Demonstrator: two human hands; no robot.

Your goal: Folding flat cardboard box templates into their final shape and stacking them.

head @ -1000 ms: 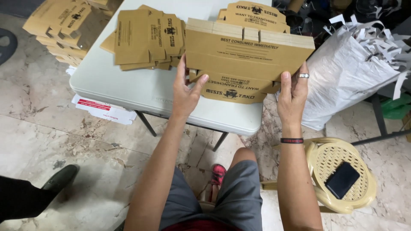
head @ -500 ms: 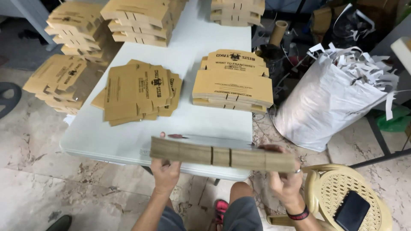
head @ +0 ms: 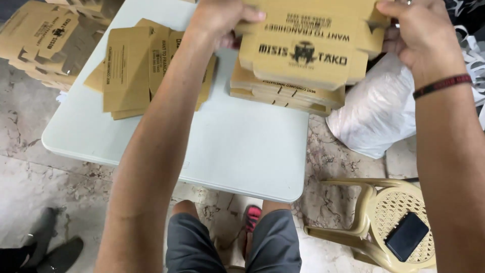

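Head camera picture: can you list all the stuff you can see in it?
held box: one, brown cardboard, folded, in both hands above the table
box stack: one stack, brown, on the table under the held box
flat boxes: one pile, brown, on the table's left side
floor boxes: one pile, brown, left of the table
table: one, white, centre
bag: one, white plastic, right of the table
chair: one, tan plastic, lower right
phone: one, black, on the chair seat
dark shoes: two, bottom left
wristband: one, dark red, on the right wrist
left hand: grips the box's left edge
right hand: grips the box's right edge
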